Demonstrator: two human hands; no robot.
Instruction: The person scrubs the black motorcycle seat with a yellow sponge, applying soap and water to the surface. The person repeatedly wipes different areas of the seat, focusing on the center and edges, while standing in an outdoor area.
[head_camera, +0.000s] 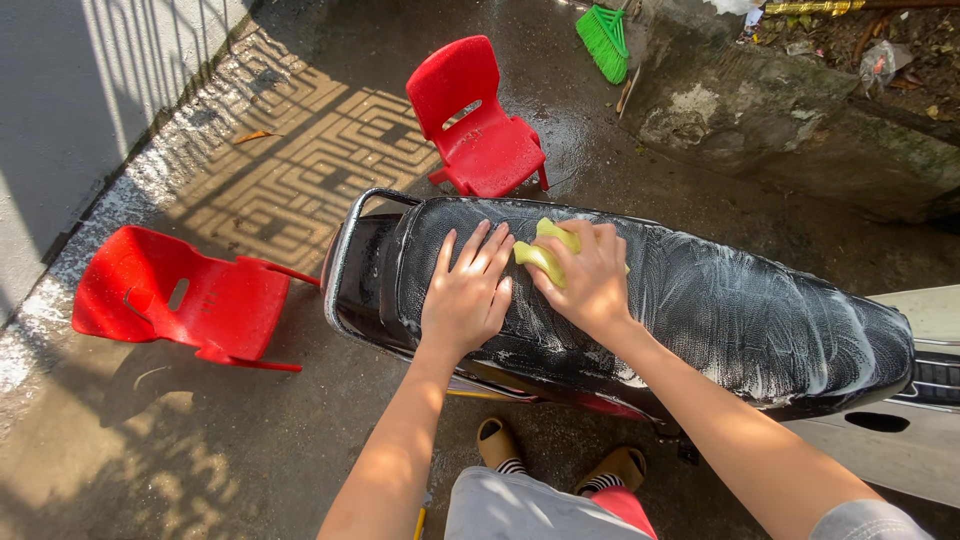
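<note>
A black motorbike seat (720, 310) covered in white soap suds stretches across the middle of the view. My right hand (585, 280) presses a yellow-green sponge (545, 255) onto the seat's rear part. My left hand (465, 290) lies flat on the seat just left of the sponge, fingers spread, holding nothing. A chrome grab rail (345, 250) curves around the seat's rear end.
A red plastic chair (480, 125) stands upright beyond the seat. Another red chair (185, 300) lies tipped over at the left. A green broom (603, 38) leans by a stone ledge (800, 130) at the back. The concrete floor is wet. White bike bodywork (900, 440) is at right.
</note>
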